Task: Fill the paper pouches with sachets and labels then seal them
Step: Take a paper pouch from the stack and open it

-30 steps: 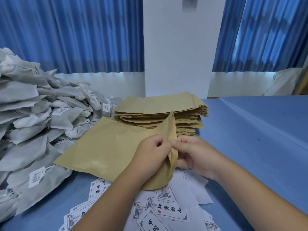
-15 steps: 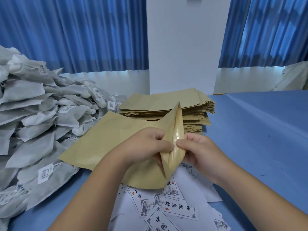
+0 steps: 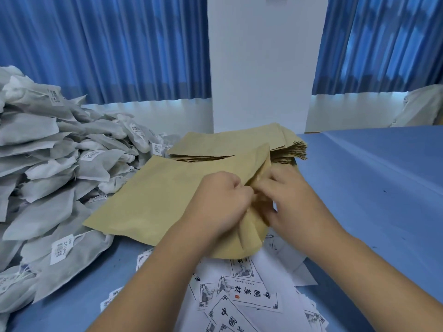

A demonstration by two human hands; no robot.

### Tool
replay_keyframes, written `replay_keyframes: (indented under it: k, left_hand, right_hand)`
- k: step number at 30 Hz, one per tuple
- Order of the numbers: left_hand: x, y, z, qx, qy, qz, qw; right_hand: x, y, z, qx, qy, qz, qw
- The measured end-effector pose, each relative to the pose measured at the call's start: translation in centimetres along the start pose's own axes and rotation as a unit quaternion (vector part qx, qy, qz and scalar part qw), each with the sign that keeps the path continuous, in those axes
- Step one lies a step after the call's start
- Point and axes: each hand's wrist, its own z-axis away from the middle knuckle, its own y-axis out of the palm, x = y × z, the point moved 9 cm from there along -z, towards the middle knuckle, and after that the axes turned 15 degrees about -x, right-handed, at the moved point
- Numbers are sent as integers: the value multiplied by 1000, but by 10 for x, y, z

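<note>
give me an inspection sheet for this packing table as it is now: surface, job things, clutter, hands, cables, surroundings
surface: blue table cover, creased, dark specks at right
job's things: one paper pouch held at its right end; stack of pouches behind it; sachets heaped at left, with tags; labels loose at near middle, partly under the pouch
clutter: nothing seen
hands: left hand and right hand both pinch the paper pouch at its mouth; cannot tell if the mouth is open
cables: nothing seen
surroundings: blue curtains, white pillar, pale bundle at far right
</note>
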Motion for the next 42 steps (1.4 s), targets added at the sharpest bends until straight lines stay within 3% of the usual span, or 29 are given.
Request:
replay_keyframes:
  k: [2, 4, 6, 7, 8, 10, 12, 14, 16, 18, 21, 25, 29, 33, 38, 40, 42]
  left_hand:
    - [-14, 3, 5, -15, 66, -35, 997]
    - [-24, 8, 11, -23, 123, -72, 989]
    - [-32, 15, 18, -35, 179, -112, 977]
    - [-36, 19, 21, -28, 203, -113, 972]
    - [-39, 24, 24, -4, 219, -93, 971]
    - [-39, 31, 28, 61, 206, 0, 977]
    - [-27, 21, 17, 55, 158, 65, 984]
    - [-3, -10, -7, -53, 123, 39, 990]
    - [32, -52, -25, -178, 75, -54, 980]
    - [71, -82, -34, -230, -12, -102, 968]
    - [112, -96, -31, -226, -143, -63, 961]
    - [138, -100, -28, -213, -254, 41, 942]
    - [147, -98, -25, -176, -301, 77, 934]
    - [139, -101, -26, -202, -244, 15, 948]
    - [89, -102, -29, -263, -63, -178, 946]
    - [46, -83, -23, -237, 26, -162, 958]
    - [-1, -49, -9, -154, 108, -161, 969]
  right_hand:
    - [0, 5, 4, 37, 30, -62, 997]
    - [-23, 6, 10, 37, 204, -187, 960]
    - [-39, 12, 21, 30, 403, -385, 829]
    - [-47, 13, 25, 12, 458, -431, 777]
    - [-54, 12, 26, -2, 478, -434, 764]
    - [-68, 4, 27, -27, 469, -345, 813]
    - [-83, -1, 33, -66, 480, -293, 824]
    - [-95, -6, 39, -94, 508, -289, 806]
    - [-105, -12, 41, -112, 528, -297, 788]
    - [-111, -15, 43, -127, 543, -318, 767]
    - [-115, -14, 45, -128, 554, -336, 751]
    - [-115, -12, 45, -123, 559, -354, 740]
    - [-119, -12, 48, -134, 585, -405, 690]
    - [-114, -5, 52, -127, 612, -460, 630]
    - [-87, 20, 54, -67, 621, -523, 580]
    - [-71, 30, 51, -43, 614, -548, 567]
    - [-56, 37, 47, -25, 601, -564, 566]
